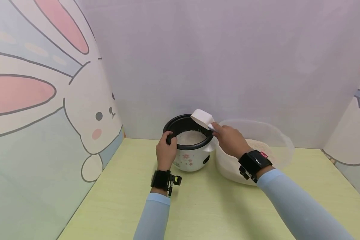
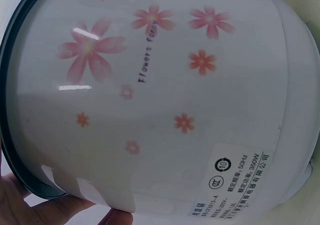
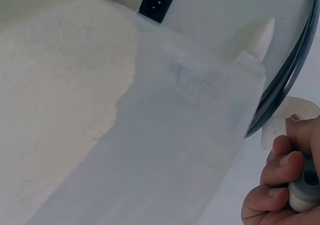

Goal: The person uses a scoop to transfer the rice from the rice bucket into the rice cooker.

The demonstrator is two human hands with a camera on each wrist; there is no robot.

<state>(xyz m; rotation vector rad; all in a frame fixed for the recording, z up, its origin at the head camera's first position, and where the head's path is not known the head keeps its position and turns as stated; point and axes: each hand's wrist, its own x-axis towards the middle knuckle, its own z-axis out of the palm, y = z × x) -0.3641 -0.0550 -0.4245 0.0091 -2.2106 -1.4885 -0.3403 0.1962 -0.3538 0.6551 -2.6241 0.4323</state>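
A white rice cooker [image 1: 188, 163] with pink flowers and a black rim stands on the table, white rice [image 1: 191, 137] in its pot. My left hand [image 1: 165, 151] grips the cooker's near-left rim; in the left wrist view its fingertips lie against the flowered wall [image 2: 160, 100]. Above the pot's right side, a white scoop [image 1: 202, 118] is tilted over the opening, my right hand [image 1: 231, 140] gripping its handle. The right wrist view shows fingers curled round the scoop's grey-and-white handle [image 3: 303, 197]. What the scoop's bowl contains is hidden.
Close beside the cooker on the right is a translucent plastic bin [image 1: 280, 138] holding more rice [image 1: 258, 146], partly covered by my right forearm. A pale wall curtain [image 1: 228, 66] rises behind both. The yellowish table [image 1: 198, 206] extends toward me.
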